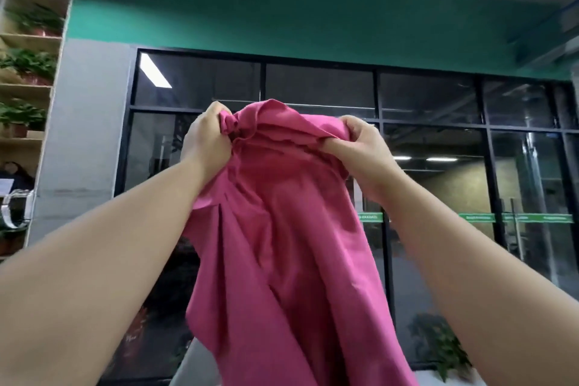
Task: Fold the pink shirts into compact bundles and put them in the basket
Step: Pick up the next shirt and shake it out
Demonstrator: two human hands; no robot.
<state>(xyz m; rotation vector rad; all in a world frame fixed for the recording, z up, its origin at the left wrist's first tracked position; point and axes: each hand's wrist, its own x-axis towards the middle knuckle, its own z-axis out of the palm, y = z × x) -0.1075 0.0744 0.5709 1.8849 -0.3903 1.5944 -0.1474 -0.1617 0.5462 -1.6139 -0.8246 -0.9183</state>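
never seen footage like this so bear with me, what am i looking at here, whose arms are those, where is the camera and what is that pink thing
There is no machine here. The one picture comes from a camera worn on a person's head, so the two bare arms reaching into view are that person's own. The left hand and the right hand hold up a pink shirt, each gripping bunched cloth near its top with curled fingers, while the rest hangs loose, not yet folded. Behind it are dark windows under a green wall band, and shelves with potted plants on the left. No table or basket shows in this view.
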